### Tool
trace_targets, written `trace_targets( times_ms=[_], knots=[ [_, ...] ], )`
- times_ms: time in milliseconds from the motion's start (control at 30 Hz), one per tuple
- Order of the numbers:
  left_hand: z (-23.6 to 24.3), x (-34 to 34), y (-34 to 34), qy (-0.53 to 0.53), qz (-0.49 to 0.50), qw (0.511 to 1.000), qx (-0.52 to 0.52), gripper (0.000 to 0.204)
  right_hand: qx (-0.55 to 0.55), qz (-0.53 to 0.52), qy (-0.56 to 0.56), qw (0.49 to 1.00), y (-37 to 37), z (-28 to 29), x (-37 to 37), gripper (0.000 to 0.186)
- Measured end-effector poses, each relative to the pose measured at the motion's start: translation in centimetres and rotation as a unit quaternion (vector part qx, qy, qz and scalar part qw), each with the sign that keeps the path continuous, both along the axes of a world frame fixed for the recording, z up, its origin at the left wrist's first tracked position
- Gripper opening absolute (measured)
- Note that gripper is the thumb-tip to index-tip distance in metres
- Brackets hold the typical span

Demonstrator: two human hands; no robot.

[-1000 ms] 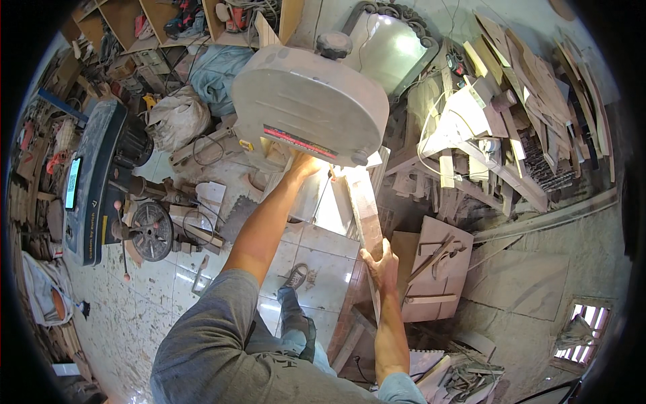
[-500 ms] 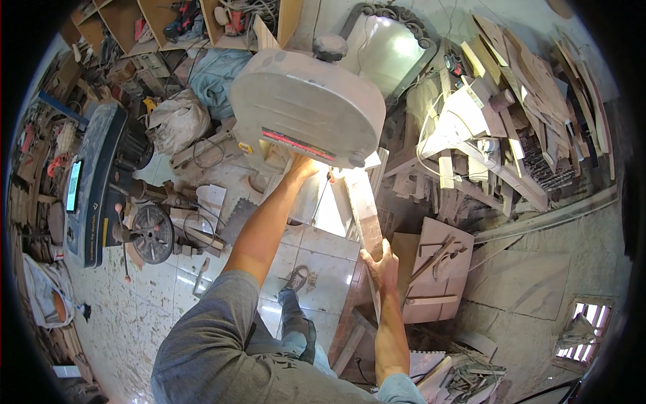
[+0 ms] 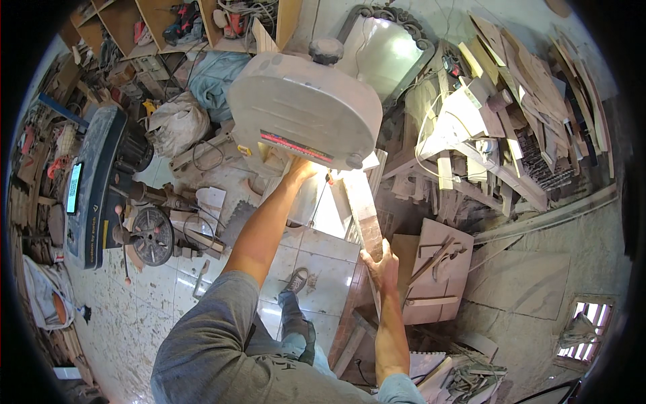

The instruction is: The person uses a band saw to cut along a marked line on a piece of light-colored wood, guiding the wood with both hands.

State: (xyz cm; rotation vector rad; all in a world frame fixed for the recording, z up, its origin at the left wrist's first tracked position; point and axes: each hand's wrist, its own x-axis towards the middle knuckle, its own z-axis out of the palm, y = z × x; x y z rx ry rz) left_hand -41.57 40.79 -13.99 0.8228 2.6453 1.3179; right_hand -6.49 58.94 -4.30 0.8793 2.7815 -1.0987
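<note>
A long wooden board (image 3: 364, 210) runs from under the wheel housing of a bandsaw (image 3: 306, 101) back toward my body. My right hand (image 3: 381, 264) is closed round the near part of this board, thumb on one side and fingers on the other. Farther up, my left hand (image 3: 303, 168) reaches in beneath the housing, beside the brightly lit saw table (image 3: 328, 214). Its fingers are mostly hidden by the housing, so what it touches does not show. The blade and the board's far end are lost in the glare and behind the housing.
At the left stands a drill press (image 3: 101, 188) with a handwheel. Stacked wood offcuts (image 3: 518, 94) lean at the far right, and a wooden panel (image 3: 437, 269) lies near my right forearm. Shelves with power tools (image 3: 182, 23) are at the back. My shoe (image 3: 297, 279) is on the tiled floor.
The view has shifted very slightly, moving the bandsaw housing a little left in the picture. Both hands and the board stay almost where they were.
</note>
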Motion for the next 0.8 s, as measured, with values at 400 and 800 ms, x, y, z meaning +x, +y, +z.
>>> trace_targets(
  times_ms=[400,800],
  knots=[
    [-1.2,-0.9,0.3,-0.03,-0.008,0.999,-0.035,0.08,0.001,0.005,-0.003,1.0,0.1,0.5,-0.2,0.084],
    [-1.2,-0.9,-0.3,-0.022,-0.008,1.0,-0.018,0.079,0.017,0.016,0.014,1.0,0.2,0.4,-0.4,0.081]
  ],
)
